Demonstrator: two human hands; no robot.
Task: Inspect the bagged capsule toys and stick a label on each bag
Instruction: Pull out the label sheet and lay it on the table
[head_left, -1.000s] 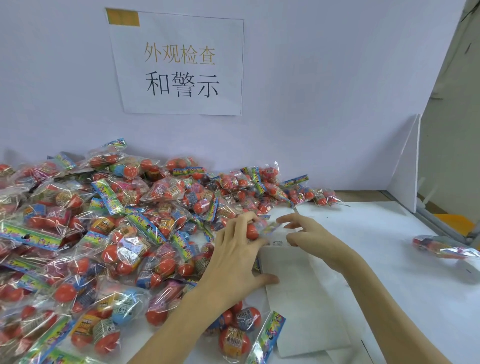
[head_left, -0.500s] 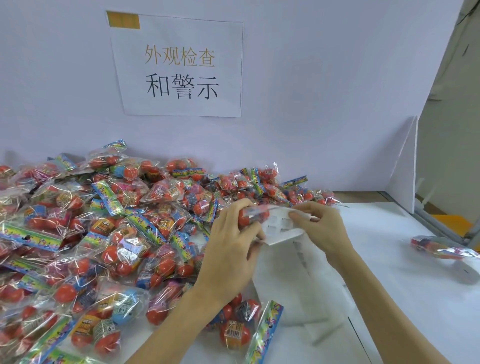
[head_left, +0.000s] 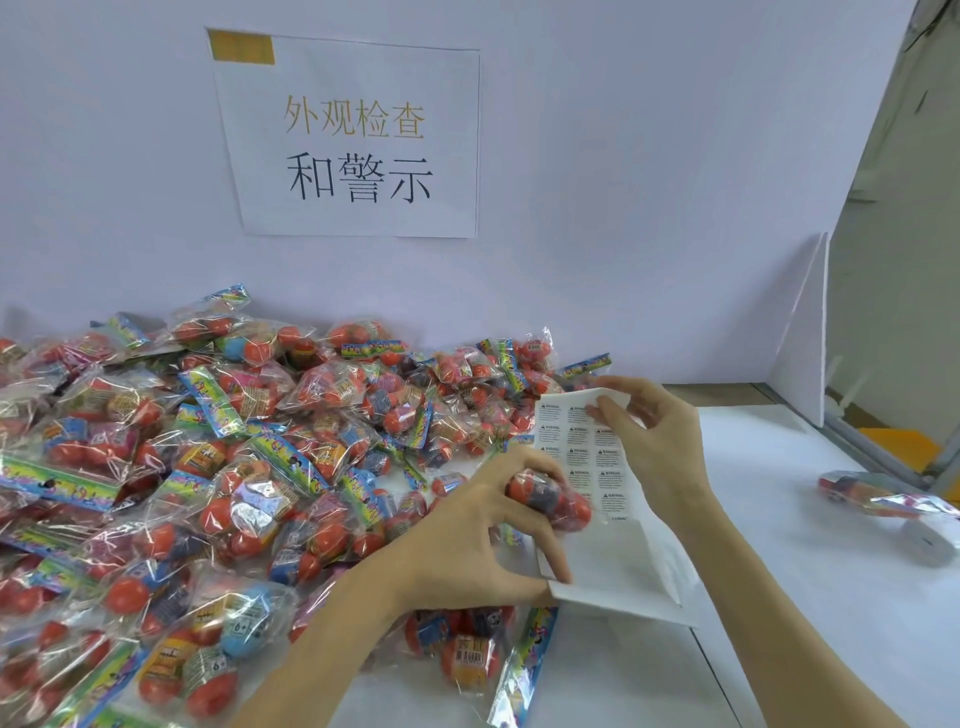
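A big heap of clear bags with red capsule toys covers the left half of the white table. My left hand grips one bagged capsule toy and also pins the lower edge of a white label sheet. The sheet stands lifted off the table, printed with rows of small warning labels. At the sheet's upper edge my right hand pinches a label between thumb and fingers.
A single bagged toy lies apart at the right near the table's edge. A white backboard with a printed paper sign stands behind the heap. A white side panel stands at the right rear.
The label sheet has been raised off the table and turned so its printed side faces me. My left hand dropped lower with the bagged toy; my right hand moved to the sheet's top edge.
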